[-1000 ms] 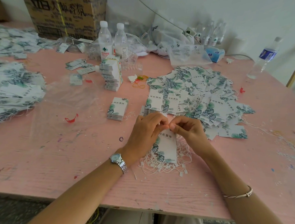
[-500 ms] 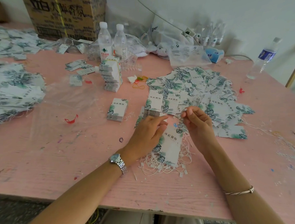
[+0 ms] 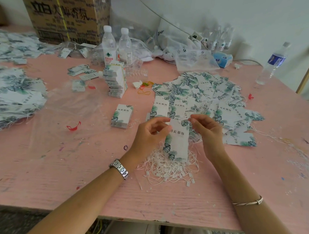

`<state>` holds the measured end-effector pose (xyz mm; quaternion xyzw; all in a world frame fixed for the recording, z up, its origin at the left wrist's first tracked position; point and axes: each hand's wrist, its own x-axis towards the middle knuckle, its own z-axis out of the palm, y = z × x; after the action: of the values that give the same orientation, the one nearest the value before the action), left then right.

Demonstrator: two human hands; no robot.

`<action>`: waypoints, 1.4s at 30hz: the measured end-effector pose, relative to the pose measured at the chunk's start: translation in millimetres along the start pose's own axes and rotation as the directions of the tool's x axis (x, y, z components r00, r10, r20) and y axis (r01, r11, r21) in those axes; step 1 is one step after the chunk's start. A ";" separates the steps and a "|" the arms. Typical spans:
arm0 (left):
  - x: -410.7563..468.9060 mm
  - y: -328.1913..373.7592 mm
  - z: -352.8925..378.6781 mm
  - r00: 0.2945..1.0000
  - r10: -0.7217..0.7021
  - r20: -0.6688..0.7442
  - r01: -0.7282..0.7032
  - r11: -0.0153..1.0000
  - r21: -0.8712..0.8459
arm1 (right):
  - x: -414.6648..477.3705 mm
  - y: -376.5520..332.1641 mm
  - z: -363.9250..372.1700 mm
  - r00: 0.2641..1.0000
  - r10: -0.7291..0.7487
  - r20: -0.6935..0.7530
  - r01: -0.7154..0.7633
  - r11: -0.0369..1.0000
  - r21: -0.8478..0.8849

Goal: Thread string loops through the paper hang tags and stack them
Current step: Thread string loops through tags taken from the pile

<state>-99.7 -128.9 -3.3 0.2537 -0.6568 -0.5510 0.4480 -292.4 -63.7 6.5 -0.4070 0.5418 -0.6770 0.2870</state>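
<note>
- Both hands have drawn apart since a second ago, when their fingertips met over the tag's top edge – a gap now shows between them.
- Left hand (image 3: pixel 149 134): fingers curled, thumb and forefinger gripping the upper left edge of one hang tag (image 3: pixel 178 144), which is held upright just above the table (image 3: pixel 59 165).
- Right hand (image 3: pixel 207 131): thumb and forefinger pinched together just beside the tag's top right corner, on what looks like a thin string loop (image 3: pixel 190 120). It is blurred and hard to make out.
- The held tag is white with green leaf print and dark lettering. Its lower end hangs over a tangled pile of white string loops (image 3: pixel 171 170) lying between the forearms.
- Behind the hands, a wide spread of matching tags (image 3: pixel 200 94) covers the pink tabletop.
- To the left of the hands sits a small neat stack of tags (image 3: pixel 122 116). Farther back stands a tall stack (image 3: pixel 115 81).
- A large heap of tags (image 3: pixel 15 93) lies at the far left edge, with a clear plastic bag (image 3: pixel 67 109) beside it.
- Two water bottles (image 3: pixel 109 46) and a cardboard box (image 3: pixel 66 12) stand at the back.
- A metal wristwatch (image 3: pixel 120 168) is on the left wrist – a thin bangle (image 3: pixel 247 202) on the right forearm.
</note>
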 end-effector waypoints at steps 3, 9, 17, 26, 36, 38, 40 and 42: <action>2.6 -1.6 -2.8 0.991 -0.004 -0.132 -0.007 0.997 -0.079 | -4.3 1.6 7.9 0.994 -0.055 0.099 0.076 0.970 -0.231; 4.4 -7.5 -5.9 0.958 0.005 -0.287 -0.032 0.995 -0.092 | -17.1 -3.1 16.4 0.939 -0.075 0.335 0.182 0.936 -0.301; 3.5 -9.1 -5.1 0.962 0.044 -0.269 -0.053 0.998 -0.025 | -10.5 -3.6 9.6 0.962 -0.229 0.149 0.264 0.921 -0.286; -0.7 -8.9 -0.6 0.980 0.107 -0.168 -0.096 0.993 0.076 | 17.3 -3.4 -30.4 0.811 -0.422 -0.406 -0.012 0.680 -0.733; -8.0 -8.5 -1.4 0.951 0.304 0.057 -0.240 0.609 0.756 | 21.0 5.9 -37.0 0.868 -0.231 -0.439 -0.340 0.367 -0.866; -7.6 -10.1 -4.2 0.969 0.247 0.012 -0.153 0.560 0.814 | 20.3 6.5 -33.7 0.873 -0.250 -0.419 -0.316 0.365 -0.876; -6.2 -12.0 -7.5 0.982 0.189 -0.023 -0.084 0.541 0.837 | 19.2 5.7 -29.6 0.878 -0.297 -0.374 -0.249 0.383 -0.890; -5.1 -12.5 -8.7 0.989 0.148 -0.022 -0.063 0.543 0.837 | 17.0 5.1 -24.3 0.886 -0.352 -0.303 -0.153 0.394 -0.906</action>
<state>-91.7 -132.3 -16.8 0.4205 -0.8324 -0.1334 0.3355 -322.2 -67.0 3.7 -0.3608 0.8459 -0.3589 -0.1595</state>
